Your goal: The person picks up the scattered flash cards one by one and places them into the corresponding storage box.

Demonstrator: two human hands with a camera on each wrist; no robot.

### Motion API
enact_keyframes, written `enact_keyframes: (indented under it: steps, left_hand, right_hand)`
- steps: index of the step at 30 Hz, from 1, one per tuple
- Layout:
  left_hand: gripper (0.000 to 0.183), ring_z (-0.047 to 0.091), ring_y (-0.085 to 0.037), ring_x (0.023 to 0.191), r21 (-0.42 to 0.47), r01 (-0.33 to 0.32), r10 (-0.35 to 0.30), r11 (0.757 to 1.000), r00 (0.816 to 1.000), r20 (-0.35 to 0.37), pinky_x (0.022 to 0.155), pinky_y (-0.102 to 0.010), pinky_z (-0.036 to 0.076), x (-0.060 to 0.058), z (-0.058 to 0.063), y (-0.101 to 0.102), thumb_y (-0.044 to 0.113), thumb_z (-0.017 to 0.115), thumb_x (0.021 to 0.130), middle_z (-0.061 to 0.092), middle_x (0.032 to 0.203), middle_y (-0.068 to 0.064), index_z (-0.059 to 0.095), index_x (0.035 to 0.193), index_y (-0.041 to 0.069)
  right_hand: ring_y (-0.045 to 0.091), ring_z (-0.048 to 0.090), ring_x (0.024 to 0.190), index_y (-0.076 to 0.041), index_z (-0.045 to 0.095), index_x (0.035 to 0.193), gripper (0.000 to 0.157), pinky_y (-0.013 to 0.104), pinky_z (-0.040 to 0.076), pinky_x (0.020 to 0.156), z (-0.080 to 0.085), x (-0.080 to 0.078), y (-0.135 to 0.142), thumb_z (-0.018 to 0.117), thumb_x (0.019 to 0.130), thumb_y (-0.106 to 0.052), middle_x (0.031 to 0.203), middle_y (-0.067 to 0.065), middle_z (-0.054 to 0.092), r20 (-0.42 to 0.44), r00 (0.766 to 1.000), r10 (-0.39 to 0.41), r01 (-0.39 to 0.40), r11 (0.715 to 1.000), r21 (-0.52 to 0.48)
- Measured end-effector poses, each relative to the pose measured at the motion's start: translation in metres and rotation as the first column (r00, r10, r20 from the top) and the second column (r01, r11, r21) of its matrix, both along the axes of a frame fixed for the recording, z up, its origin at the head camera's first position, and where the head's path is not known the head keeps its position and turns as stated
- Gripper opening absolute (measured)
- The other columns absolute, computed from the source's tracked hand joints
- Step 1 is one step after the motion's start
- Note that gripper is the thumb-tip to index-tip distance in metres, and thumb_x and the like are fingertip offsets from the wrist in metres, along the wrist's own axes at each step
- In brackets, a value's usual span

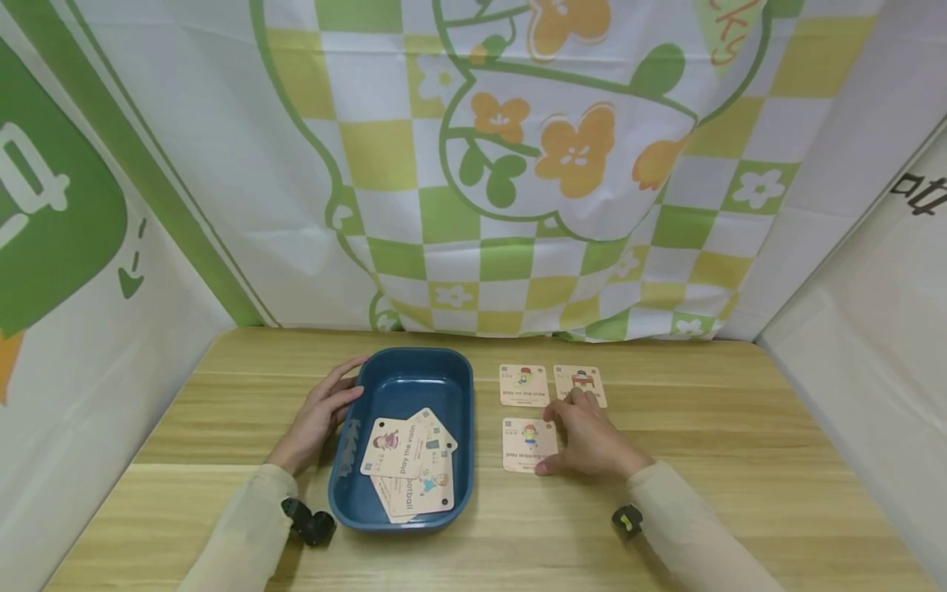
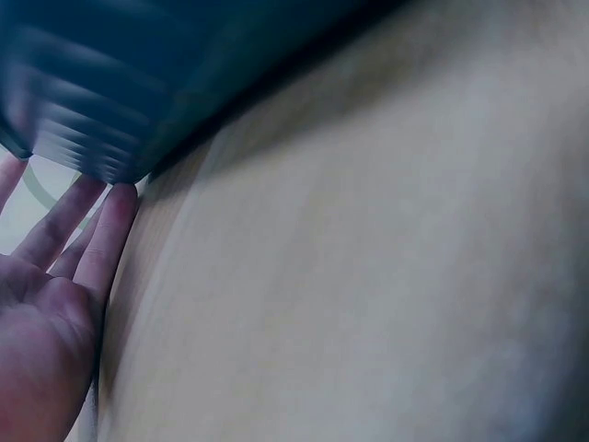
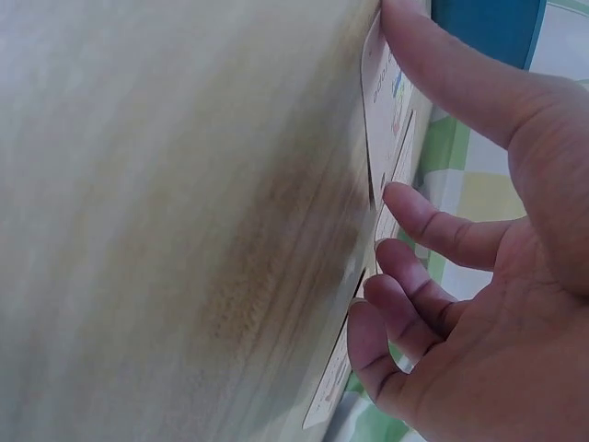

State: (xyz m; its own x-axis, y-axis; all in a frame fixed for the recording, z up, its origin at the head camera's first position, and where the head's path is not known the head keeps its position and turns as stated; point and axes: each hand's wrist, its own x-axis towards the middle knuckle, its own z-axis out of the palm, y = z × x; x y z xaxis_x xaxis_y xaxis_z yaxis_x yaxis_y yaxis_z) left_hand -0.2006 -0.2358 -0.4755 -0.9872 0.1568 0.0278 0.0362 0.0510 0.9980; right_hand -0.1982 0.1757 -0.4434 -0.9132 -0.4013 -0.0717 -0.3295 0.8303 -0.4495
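Note:
My left hand (image 1: 320,415) lies along the left side of a dark blue plastic bin (image 1: 464,386), its fingers fairly straight. In the left wrist view the fingertips touch the bin's outer wall (image 2: 101,83). Inside the bin is a loose pile of picture cards, with "play the violin" (image 1: 392,448) on top. My right hand (image 1: 588,440) holds the "play skipping" card (image 1: 527,444) by its right side, thumb at the lower edge and index finger at the upper corner. Its other fingers partly cover another card (image 1: 590,379) behind.
A "play on the slide" card (image 1: 524,385) lies at the back, left of the partly covered one. The wooden table (image 1: 666,543) meets a patterned curtain (image 1: 518,271) at its rear edge. White cloth walls stand at both sides.

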Motion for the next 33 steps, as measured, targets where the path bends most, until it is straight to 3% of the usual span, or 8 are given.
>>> enact_keyframes:
  steps: [11, 14, 17, 19, 22, 25, 28, 33]
  left_hand:
    - [0.055, 0.063, -0.014, 0.111, -0.006, -0.007, 0.007, 1.000, 1.000, 0.004, 0.091, -0.022, 0.051, -0.001, -0.001, 0.000, 0.023, 0.048, 0.108, 0.046, 0.144, -0.029, 0.031, 0.158, 0.008]
    - [0.055, 0.063, -0.014, 0.111, -0.009, -0.004, 0.004, 1.000, 1.000, -0.003, 0.091, -0.021, 0.050, -0.001, -0.001, 0.000, 0.023, 0.048, 0.108, 0.046, 0.143, -0.030, 0.030, 0.158, 0.007]
    - [0.055, 0.063, -0.014, 0.111, -0.005, -0.005, 0.005, 1.000, 1.000, -0.003, 0.091, -0.022, 0.051, -0.001, -0.001, 0.000, 0.022, 0.048, 0.108, 0.046, 0.143, -0.030, 0.031, 0.158, 0.008]
    - [0.055, 0.063, -0.014, 0.110, -0.004, -0.004, 0.004, 1.000, 1.000, -0.001, 0.090, -0.022, 0.051, -0.001, 0.000, 0.000, 0.022, 0.048, 0.108, 0.047, 0.143, -0.030, 0.031, 0.158, 0.008]
    - [0.055, 0.063, -0.015, 0.111, -0.010, -0.003, 0.003, 1.000, 1.000, -0.003, 0.090, -0.021, 0.051, 0.000, 0.001, 0.000, 0.022, 0.048, 0.108, 0.046, 0.143, -0.030, 0.030, 0.158, 0.007]
    - [0.054, 0.063, -0.015, 0.111, -0.012, -0.004, 0.004, 1.000, 1.000, -0.004, 0.090, -0.021, 0.051, 0.001, 0.003, 0.000, 0.021, 0.047, 0.109, 0.046, 0.143, -0.031, 0.030, 0.158, 0.007]
    - [0.054, 0.063, -0.015, 0.111, -0.009, -0.006, 0.006, 1.000, 1.000, 0.003, 0.090, -0.021, 0.050, 0.003, 0.004, 0.001, 0.020, 0.047, 0.109, 0.045, 0.144, -0.031, 0.030, 0.158, 0.007]
    - [0.054, 0.062, -0.015, 0.112, -0.006, -0.006, 0.006, 1.000, 1.000, 0.006, 0.091, -0.021, 0.050, 0.004, 0.005, 0.002, 0.020, 0.047, 0.109, 0.046, 0.145, -0.030, 0.029, 0.159, 0.007]
  right_hand:
    - [0.036, 0.045, 0.115, -0.007, 0.060, 0.108, 0.073, 0.051, 0.039, 0.101, 0.002, -0.002, -0.002, 0.102, 0.054, -0.034, 0.105, 0.010, 0.049, -0.032, 0.999, -0.039, 0.037, 0.998, -0.051]
    - [0.049, 0.037, 0.133, -0.007, 0.059, 0.106, 0.070, 0.060, 0.032, 0.111, 0.002, -0.001, -0.002, 0.102, 0.055, -0.030, 0.125, 0.023, 0.051, -0.031, 0.998, -0.052, 0.050, 0.996, -0.077]
    - [0.055, 0.023, 0.143, -0.007, 0.059, 0.103, 0.064, 0.064, 0.022, 0.115, 0.003, -0.001, -0.002, 0.101, 0.058, -0.025, 0.145, 0.036, 0.038, -0.022, 0.998, -0.065, 0.063, 0.993, -0.100]
    - [0.055, 0.019, 0.145, -0.008, 0.058, 0.100, 0.060, 0.064, 0.020, 0.116, 0.005, -0.001, -0.001, 0.100, 0.060, -0.023, 0.150, 0.039, 0.032, -0.019, 0.997, -0.071, 0.068, 0.992, -0.110]
    - [0.049, 0.034, 0.138, -0.009, 0.057, 0.096, 0.053, 0.058, 0.030, 0.113, 0.006, 0.000, 0.000, 0.098, 0.063, -0.017, 0.141, 0.033, 0.043, -0.017, 0.997, -0.071, 0.068, 0.989, -0.132]
    - [0.035, 0.047, 0.115, -0.010, 0.057, 0.093, 0.047, 0.049, 0.040, 0.100, 0.008, 0.002, 0.001, 0.096, 0.067, -0.013, 0.115, 0.016, 0.053, -0.019, 0.998, -0.055, 0.051, 0.986, -0.160]
    - [0.026, 0.046, 0.101, -0.010, 0.057, 0.091, 0.042, 0.044, 0.041, 0.091, 0.010, 0.005, 0.003, 0.093, 0.071, -0.009, 0.098, 0.005, 0.049, -0.005, 0.999, -0.036, 0.035, 0.981, -0.191]
    - [0.024, 0.047, 0.098, -0.011, 0.056, 0.090, 0.034, 0.042, 0.042, 0.089, 0.015, 0.008, 0.005, 0.087, 0.078, -0.008, 0.095, 0.003, 0.050, 0.031, 1.000, -0.003, 0.010, 0.974, -0.226]
